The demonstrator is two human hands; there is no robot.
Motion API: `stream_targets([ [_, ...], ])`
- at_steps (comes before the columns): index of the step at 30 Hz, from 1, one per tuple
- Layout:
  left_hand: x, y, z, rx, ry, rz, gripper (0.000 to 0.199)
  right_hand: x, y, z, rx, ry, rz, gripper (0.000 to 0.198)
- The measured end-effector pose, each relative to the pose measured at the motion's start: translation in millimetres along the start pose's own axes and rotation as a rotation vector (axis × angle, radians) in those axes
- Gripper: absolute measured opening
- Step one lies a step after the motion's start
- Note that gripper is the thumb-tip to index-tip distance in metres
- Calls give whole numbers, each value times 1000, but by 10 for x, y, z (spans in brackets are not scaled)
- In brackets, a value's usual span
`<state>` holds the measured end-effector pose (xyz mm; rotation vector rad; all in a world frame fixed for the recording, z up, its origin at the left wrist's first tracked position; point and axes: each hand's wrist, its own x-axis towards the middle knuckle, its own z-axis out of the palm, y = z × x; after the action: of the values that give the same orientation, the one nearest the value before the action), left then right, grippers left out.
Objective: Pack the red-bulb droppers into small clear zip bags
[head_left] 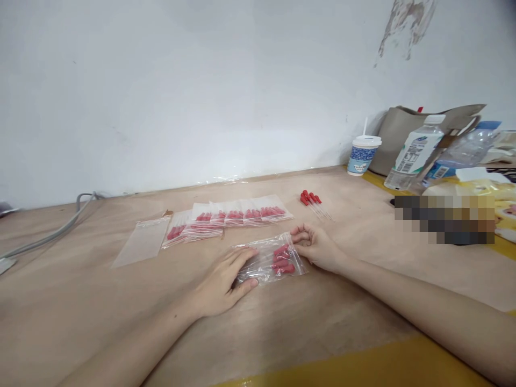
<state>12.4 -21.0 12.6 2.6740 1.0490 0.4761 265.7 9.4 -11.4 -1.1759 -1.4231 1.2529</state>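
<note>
Resting spread left hand (220, 282) on clear bag (262, 264); pinching its right end with right hand (316, 247) (red droppers (283, 257) inside); leaving filled bags (250, 212) beyond, loose droppers (309, 198) unbagged.

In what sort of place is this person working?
Probably a small workshop with a simple packing table, though little of the room shows. Filled clear bags lie in an overlapping row, loose red-topped droppers lie nearby, and a drink cup stands near the wall.
</note>
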Motion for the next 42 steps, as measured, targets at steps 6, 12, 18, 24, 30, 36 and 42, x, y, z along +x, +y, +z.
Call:
stream_targets([
  [6, -2, 10, -3, 2, 20, 9, 44, -12, 1, -9, -145, 18, -28, 31],
  [12, -4, 4, 3, -3, 3, 11, 45, -59, -44, -12, -88, -148, 24, 51],
  [18, -5, -23, 22, 15, 4, 22, 43, 120, -72, -246, -557, 181, -158, 26],
  [24, -8, -38, 37, 14, 1, 18, 42, 528, -178, -569, -1199, 436, -98, 22],
  [30, -15, -33, 37, 25, -15, 13, 43, 812, -158, -502, -1303, 462, 118, 31],
  [36, -15, -25, 27, 42, -25, 0, 43, 826, -140, -457, -1307, 510, 103, 36],
  [42, -2, -21, 24, 35, -31, -2, 43, 831, -151, -469, -1293, 420, 190, 35],
])
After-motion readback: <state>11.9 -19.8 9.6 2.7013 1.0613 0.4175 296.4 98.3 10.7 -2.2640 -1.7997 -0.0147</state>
